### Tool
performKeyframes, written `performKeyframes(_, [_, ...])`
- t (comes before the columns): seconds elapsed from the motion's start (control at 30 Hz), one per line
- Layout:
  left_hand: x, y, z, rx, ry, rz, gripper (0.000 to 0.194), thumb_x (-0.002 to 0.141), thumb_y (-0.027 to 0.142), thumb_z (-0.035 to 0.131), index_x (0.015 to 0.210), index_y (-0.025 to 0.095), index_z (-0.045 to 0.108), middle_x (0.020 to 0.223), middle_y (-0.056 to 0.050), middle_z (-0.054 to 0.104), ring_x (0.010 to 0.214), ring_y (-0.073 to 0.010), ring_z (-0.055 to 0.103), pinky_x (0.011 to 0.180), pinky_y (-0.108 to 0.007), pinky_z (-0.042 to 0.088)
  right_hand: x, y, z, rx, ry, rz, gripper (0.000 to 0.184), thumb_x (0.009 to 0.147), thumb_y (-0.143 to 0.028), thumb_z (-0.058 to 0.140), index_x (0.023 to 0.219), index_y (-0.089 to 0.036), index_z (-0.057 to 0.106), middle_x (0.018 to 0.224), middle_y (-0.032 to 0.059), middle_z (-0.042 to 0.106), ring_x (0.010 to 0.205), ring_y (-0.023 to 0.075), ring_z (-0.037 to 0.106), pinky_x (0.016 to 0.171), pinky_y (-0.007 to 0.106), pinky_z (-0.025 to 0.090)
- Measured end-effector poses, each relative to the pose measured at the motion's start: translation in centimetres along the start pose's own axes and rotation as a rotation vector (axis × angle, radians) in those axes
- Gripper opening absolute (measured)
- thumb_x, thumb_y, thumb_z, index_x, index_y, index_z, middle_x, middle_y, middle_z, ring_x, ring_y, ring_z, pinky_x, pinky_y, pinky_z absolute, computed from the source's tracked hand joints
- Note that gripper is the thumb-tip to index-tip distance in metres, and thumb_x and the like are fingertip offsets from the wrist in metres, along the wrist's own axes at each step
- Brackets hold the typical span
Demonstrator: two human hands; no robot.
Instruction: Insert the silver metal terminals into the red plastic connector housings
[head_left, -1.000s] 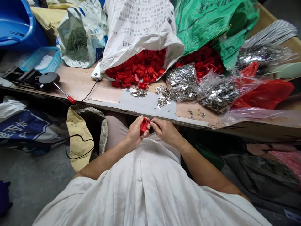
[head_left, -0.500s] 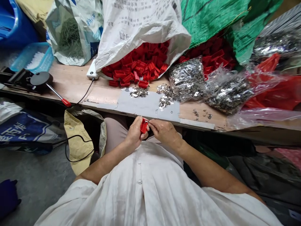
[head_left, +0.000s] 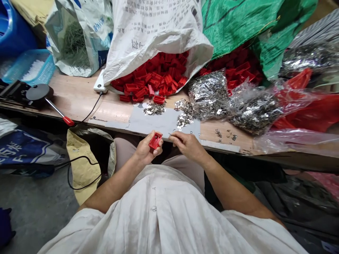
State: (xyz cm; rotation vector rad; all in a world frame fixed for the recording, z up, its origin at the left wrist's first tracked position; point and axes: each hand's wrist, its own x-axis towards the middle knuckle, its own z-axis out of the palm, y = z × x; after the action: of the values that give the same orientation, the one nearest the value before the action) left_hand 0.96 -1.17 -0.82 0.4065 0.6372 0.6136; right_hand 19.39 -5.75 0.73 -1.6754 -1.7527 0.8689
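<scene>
Left hand (head_left: 144, 151): holds small, red, open-topped plastic box (head_left: 155, 141), opening upward | Right hand (head_left: 188, 146): narrow pinch on tiny, thin, pale piece (head_left: 170, 134) (unidentifiable), apart from box | Advised: keep box steady, opening visible.

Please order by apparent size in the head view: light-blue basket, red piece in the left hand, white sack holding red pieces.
1. White sack
2. Light-blue basket
3. Red piece

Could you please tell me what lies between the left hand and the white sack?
The head view shows loose red plastic parts, small metal pieces and a grey sheet.
</scene>
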Motion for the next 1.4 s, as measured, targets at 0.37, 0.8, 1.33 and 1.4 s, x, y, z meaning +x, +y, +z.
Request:
performKeyframes(0.37, [0.8, 1.3, -0.8, -0.134, -0.022, -0.039, 0.031, 0.097, 0.04, 0.039, 0.094, 0.015, 0.058, 0.067, -0.002, 0.058, 0.042, -0.0083, 0.048, 0.046, -0.021, 0.035, 4.7, 2.6, -1.7, -0.429, 0.183, 0.014, 0.017, 0.089, -0.024, 0.053, 0.098, -0.02, 0.066, 0.1, 0.008, 0.069, 0.09, 0.0213, 0.062, 0.078, 0.031, 0.044])
performKeyframes(0.8, [-0.4, 1.4, -2.3, -0.148, 0.046, 0.006, 0.029, 0.094, 0.043, 0.047, 0.093, 0.015, 0.058, 0.068, 0.0, 0.057, 0.043, -0.007, 0.048, 0.045, -0.02, 0.035, 12.3, 1.8, 0.1, -0.652, 0.069, 0.059, 0.025, 0.091, -0.024, 0.052, 0.114, -0.02, 0.061, 0.11, 0.0138, 0.063, 0.098, 0.0266, 0.059, 0.08, 0.035, 0.043])
performKeyframes(1.33, [0.4, 2.0, -1.5, -0.081, 0.016, -0.011, 0.032, 0.084, 0.045, 0.063, 0.089, 0.015, 0.054, 0.077, -0.002, 0.062, 0.053, -0.0091, 0.054, 0.044, -0.018, 0.033, 10.4, 2.9, -1.0, -0.217, 0.175, -0.027, 0.015, 0.084, -0.028, 0.052, 0.095, -0.02, 0.06, 0.086, 0.0042, 0.065, 0.073, 0.0169, 0.055, 0.07, 0.028, 0.039])
performKeyframes(1.4, [0.7, 2.0, -1.5, 0.147, 0.063, 0.104, 0.035, 0.081, 0.048, 0.066, 0.091, 0.018, 0.051, 0.079, -0.002, 0.064, 0.055, -0.0098, 0.054, 0.046, -0.018, 0.032, 9.9, 2.9, -1.1, -0.106, 0.156, -0.054, 0.015, 0.082, -0.03, 0.054, 0.09, -0.019, 0.06, 0.081, 0.0021, 0.064, 0.069, 0.0148, 0.052, 0.067, 0.027, 0.039])
